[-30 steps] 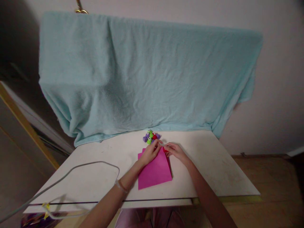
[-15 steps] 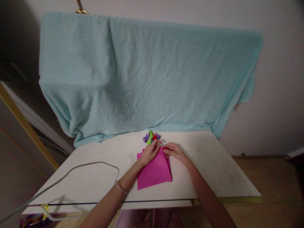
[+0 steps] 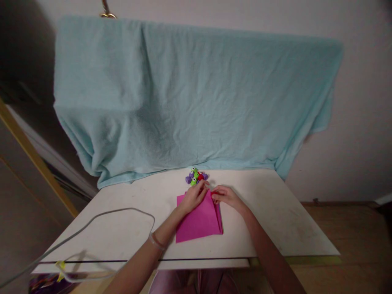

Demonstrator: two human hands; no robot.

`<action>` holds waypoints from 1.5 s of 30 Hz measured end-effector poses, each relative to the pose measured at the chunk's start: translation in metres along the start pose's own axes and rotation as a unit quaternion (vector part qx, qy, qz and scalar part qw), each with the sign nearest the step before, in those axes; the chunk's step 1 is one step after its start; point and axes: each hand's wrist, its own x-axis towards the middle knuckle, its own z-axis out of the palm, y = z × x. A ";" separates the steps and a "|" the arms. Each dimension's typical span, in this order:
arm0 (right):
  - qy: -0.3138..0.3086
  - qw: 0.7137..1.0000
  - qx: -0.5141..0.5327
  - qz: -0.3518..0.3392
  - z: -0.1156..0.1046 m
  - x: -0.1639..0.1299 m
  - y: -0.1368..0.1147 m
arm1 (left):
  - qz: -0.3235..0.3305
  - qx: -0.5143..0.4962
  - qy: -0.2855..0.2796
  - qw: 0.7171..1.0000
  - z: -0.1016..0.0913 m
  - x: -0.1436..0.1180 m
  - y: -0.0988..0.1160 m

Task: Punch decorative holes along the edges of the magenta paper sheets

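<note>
A pink sheet of paper (image 3: 199, 222) lies flat on the white table (image 3: 275, 220), with a red sheet edge showing under its right side. My left hand (image 3: 193, 197) rests on the sheet's far corner, fingers pressing down. My right hand (image 3: 226, 195) pinches a small red piece at the sheet's far right corner, fingertips almost meeting the left hand's. Just beyond both hands sits a small cluster of purple, green and red folded paper figures (image 3: 196, 177) with googly eyes.
A light blue towel (image 3: 190, 98) hangs over something behind the table and drapes onto its far edge. A grey cable (image 3: 101, 218) loops across the table's left part toward the near left corner. Wooden floor shows at right.
Both hands stay at the sheet's far corner with only slight finger shifts. The view has drifted a little to the left.
</note>
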 end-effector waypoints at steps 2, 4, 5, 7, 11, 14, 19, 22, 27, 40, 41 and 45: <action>-0.006 1.000 0.000 -0.004 0.000 0.000 0.000 | 0.000 0.002 0.004 1.000 0.000 0.000 0.000; -0.010 1.000 0.000 -0.009 0.000 -0.001 0.000 | 0.004 0.006 0.005 1.000 0.000 0.000 0.002; -0.011 1.000 0.000 -0.010 0.000 -0.001 0.000 | 0.007 0.010 0.004 1.000 -0.001 -0.001 0.002; -0.010 1.000 0.000 -0.009 0.000 -0.001 0.000 | 0.016 0.023 0.001 1.000 -0.002 -0.001 0.004; -0.008 1.000 -0.006 -0.004 -0.001 0.000 0.001 | 0.031 0.053 -0.003 0.998 -0.003 -0.002 0.007; -0.004 1.000 -0.012 -0.003 -0.001 0.000 0.001 | 0.030 0.057 -0.007 0.998 -0.003 -0.003 0.008; 0.011 1.000 -0.019 0.002 0.000 0.000 -0.001 | 0.009 0.035 -0.006 0.999 0.000 -0.004 0.010; 0.019 1.000 -0.024 0.004 0.001 0.000 -0.002 | 0.001 0.020 -0.007 1.000 0.001 -0.003 0.010; 0.031 0.999 -0.027 0.001 0.002 0.000 -0.003 | 0.001 -0.005 -0.007 1.000 0.004 -0.003 0.009; 0.004 0.999 -0.054 -0.005 0.005 0.001 -0.004 | -0.003 -0.014 -0.035 0.999 0.005 -0.004 0.015; 0.007 0.998 -0.055 -0.004 0.005 0.001 -0.004 | -0.005 -0.014 -0.036 0.999 0.004 -0.004 0.016; 0.017 0.998 -0.057 0.011 0.004 0.001 -0.005 | -0.018 0.008 -0.038 0.999 -0.001 -0.005 0.014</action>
